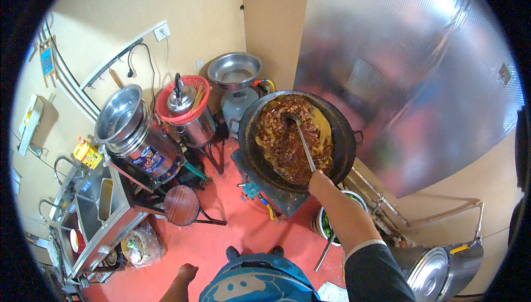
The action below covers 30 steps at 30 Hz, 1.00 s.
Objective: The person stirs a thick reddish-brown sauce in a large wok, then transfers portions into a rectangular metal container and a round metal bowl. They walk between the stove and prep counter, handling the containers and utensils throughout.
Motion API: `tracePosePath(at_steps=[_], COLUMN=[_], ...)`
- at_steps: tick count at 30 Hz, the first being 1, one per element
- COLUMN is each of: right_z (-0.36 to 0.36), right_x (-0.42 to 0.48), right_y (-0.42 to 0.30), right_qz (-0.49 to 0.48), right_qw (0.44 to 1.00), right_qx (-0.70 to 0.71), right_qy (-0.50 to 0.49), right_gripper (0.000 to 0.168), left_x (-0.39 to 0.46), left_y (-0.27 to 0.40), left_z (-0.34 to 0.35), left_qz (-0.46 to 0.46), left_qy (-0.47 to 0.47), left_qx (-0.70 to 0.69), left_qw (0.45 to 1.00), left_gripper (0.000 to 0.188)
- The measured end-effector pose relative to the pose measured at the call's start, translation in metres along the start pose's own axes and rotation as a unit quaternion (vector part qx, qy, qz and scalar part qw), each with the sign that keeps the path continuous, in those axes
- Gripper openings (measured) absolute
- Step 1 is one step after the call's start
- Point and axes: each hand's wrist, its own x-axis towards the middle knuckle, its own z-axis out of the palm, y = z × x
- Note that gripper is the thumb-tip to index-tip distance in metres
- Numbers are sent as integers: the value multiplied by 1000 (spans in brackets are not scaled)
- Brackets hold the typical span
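My right hand (321, 183) grips the long metal handle of a ladle (306, 146). The ladle's head dips into a thick, dark red-brown, oily food mixture (286, 152) with pale pieces in it. A large black wok (343, 161) with two side handles holds this mixture, and yellowish oil pools along its right side. Beneath it stands a dark, square-topped burner stand (290, 207). My left hand (188, 272) hangs low at the left of my blue apron (265, 277), its fingers curled and holding nothing visible.
A white bucket (362, 200) of greens stands under my right forearm. At left are a round stool (181, 205), a steel sink (89, 219) and a large steel pot (159, 156). A gas cylinder (238, 104) sits behind the wok. Lidded steel pots (429, 275) stand at lower right.
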Motion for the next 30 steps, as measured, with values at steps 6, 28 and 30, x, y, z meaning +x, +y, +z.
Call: tracePosePath(at_steps=[6, 28, 30], right_z=[-15, -68, -72], right_x=[-73, -223, -198], right_y=[-1, 38, 26], right_qz=[-196, 105, 103], right_qw=[968, 951, 947], right_qx=[-156, 253, 279], right_qy=[-25, -142, -122], right_gripper=[20, 53, 46], left_x=[4, 15, 11], left_y=[33, 134, 131], left_z=[-23, -74, -67], left_qz=[1, 67, 18], left_qy=[63, 22, 46], left_qx=[-71, 40, -13], left_qw=[995, 997, 999], left_gripper=[41, 46, 47])
